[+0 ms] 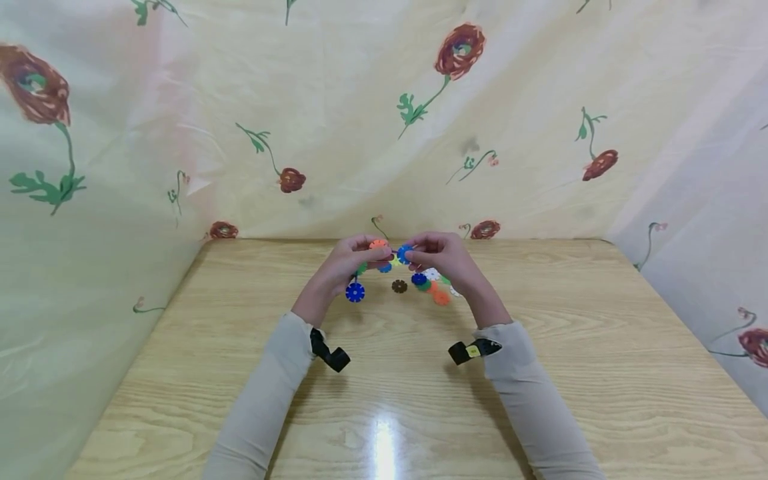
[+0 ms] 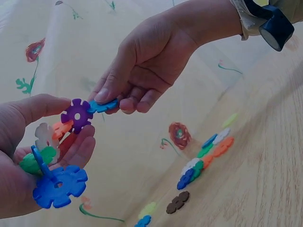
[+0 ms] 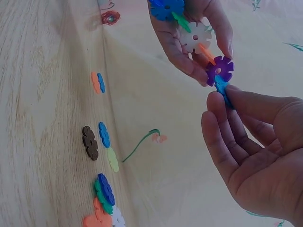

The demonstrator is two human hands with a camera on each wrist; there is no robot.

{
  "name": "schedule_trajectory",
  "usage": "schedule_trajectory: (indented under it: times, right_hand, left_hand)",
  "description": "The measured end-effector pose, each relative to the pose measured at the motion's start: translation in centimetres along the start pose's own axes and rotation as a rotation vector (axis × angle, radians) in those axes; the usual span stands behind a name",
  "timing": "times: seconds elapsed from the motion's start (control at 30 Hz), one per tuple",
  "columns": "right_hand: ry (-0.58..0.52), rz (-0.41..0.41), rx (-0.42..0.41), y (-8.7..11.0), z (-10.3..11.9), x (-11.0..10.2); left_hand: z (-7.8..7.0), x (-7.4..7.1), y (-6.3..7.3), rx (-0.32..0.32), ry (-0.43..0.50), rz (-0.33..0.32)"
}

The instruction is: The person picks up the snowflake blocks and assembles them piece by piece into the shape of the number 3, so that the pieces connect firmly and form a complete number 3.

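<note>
My left hand [image 1: 342, 265] holds a chain of slotted plastic flower discs, thumb and fingers around it. In the left wrist view the chain includes a large blue disc [image 2: 71, 188], a green disc [image 2: 31, 163], a white disc [image 2: 43, 135], an orange disc [image 2: 60, 128] and a purple disc [image 2: 85, 115] near the thumb tip. My right hand [image 1: 443, 259] pinches a light blue disc [image 3: 220, 86] between thumb and forefinger. Its edge meets the rim of the purple disc; how deeply the slots engage cannot be told.
On the wooden table [image 1: 384, 367], beyond and below the hands, lie several loose discs: a brown one [image 1: 399, 287], a dark blue one [image 1: 419, 279], an orange one [image 1: 442, 298] and a yellow-green one [image 3: 112, 160]. Flowered cloth [image 1: 348, 133] hangs behind and at the sides.
</note>
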State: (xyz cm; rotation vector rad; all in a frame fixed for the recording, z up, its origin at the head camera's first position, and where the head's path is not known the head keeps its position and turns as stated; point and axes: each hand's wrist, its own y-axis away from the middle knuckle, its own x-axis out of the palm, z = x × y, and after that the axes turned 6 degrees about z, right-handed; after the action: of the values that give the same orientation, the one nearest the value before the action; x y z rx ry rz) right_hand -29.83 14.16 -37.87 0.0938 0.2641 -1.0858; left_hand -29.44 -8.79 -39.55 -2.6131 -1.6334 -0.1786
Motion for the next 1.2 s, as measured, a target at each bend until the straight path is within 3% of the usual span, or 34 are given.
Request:
schedule_trajectory:
  times: [0.83, 1.2]
  right_hand:
    - [0.036, -0.035, -0.043, 0.46, 0.7, 0.06]
    - [0.06, -0.079, -0.074, 0.3, 0.57, 0.69]
  left_hand:
    - [-0.25, 0.18, 0.14, 0.018, -0.069, -0.022]
    - [-0.25, 0.37, 0.35, 0.033, -0.051, -0.024]
